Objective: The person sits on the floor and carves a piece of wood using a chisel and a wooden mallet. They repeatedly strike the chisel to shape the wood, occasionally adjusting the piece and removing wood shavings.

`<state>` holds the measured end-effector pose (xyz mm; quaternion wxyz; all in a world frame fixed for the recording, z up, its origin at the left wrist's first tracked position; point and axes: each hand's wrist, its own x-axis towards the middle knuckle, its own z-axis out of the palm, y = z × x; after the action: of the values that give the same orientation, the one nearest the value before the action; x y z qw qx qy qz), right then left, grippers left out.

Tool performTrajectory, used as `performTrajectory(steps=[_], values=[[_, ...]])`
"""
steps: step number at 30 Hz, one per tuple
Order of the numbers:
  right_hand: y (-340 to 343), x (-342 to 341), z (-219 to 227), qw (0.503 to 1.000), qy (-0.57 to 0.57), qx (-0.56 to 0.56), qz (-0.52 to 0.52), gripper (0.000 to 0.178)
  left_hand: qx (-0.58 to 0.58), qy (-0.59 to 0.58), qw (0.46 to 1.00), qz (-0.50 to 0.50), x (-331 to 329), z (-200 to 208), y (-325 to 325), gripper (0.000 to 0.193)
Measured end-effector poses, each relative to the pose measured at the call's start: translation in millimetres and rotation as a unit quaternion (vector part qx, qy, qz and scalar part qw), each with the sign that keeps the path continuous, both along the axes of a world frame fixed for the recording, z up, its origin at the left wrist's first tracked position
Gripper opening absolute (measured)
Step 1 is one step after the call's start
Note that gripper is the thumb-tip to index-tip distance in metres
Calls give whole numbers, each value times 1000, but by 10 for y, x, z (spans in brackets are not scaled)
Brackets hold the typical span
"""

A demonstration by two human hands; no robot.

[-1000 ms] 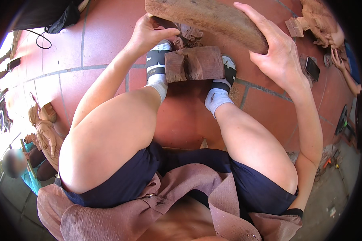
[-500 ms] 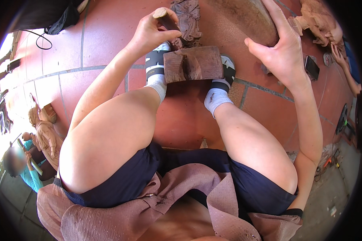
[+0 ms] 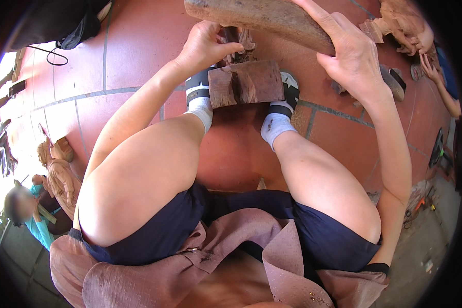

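small lettering along a black strap (image 3: 197,94) of the left sandal (image 3: 197,80), tiny, blurred, not clearly legible

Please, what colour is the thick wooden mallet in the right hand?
Brown, with greyish-tan tones: the wooden mallet shows best in the head view.

Wooden club (image 3: 264,21), cropped at top

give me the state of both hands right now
Left hand: closed, holding a dark rod-like handle.
Right hand: closed, holding a thick wooden club.
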<state>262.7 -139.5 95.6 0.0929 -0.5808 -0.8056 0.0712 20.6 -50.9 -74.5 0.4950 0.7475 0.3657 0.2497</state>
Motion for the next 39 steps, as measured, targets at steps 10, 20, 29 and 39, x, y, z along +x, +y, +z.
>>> performTrajectory(steps=[10,20,29,39], values=[[-70,144,-233,990,143,-7,1,81,-91,-118,988,43,-185,256,100,31],[-213,185,-179,989,139,-32,-31,80,-152,-93,984,9,-71,141,-35,27],[-344,298,-331,975,211,42,-51,82,157,34,985,-69,209,339,-155,30],[-249,286,-244,990,127,61,-25,81,45,-41,998,-17,202,233,-135,26]])
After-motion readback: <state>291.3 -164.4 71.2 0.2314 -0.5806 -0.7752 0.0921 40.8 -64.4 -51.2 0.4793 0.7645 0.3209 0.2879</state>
